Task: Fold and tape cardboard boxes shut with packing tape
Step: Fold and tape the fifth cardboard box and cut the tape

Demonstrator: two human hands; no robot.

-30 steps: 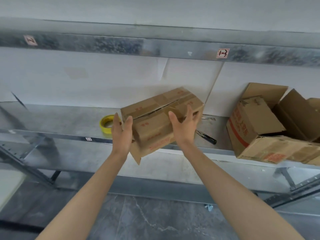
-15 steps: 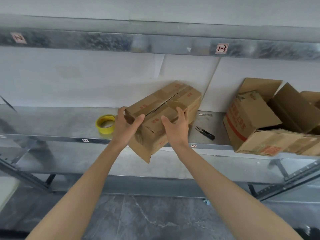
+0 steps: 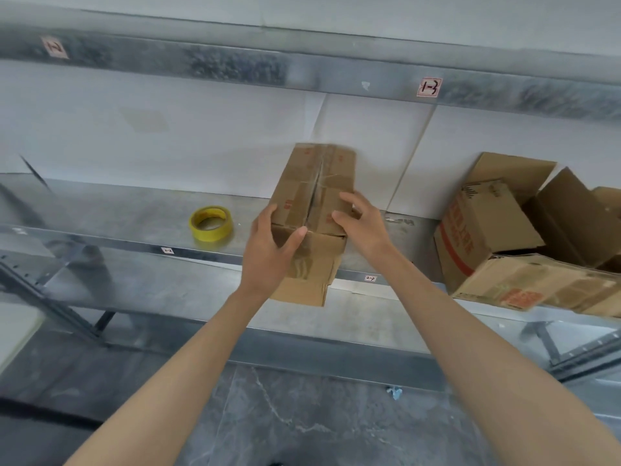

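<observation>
I am steadying the cardboard box (image 3: 312,183) on the metal shelf (image 3: 117,213), its length pointing away from me and its near end sticking out past the shelf's front edge. My left hand (image 3: 268,257) is gripping the near left corner, thumb hooked over the near end and fingers lying along the left side. My right hand (image 3: 363,223) is resting on the right top flap with fingers loosely bent, pressing down beside the seam (image 3: 316,190) and wrapped round nothing. The seam is gaping a little between the two top flaps, and a loose flap (image 3: 309,280) is hanging down from the near end, so I judge the folding unfinished. To do this well I am aiming to bring the top flaps level and edge to edge, pressing close to the seam rather than out at the sides, while my left hand is stopping the box from sliding. The hanging flap wants tucking before any tape goes on. The yellow tape roll (image 3: 210,223) is lying on the shelf to my left, apart from the box.
</observation>
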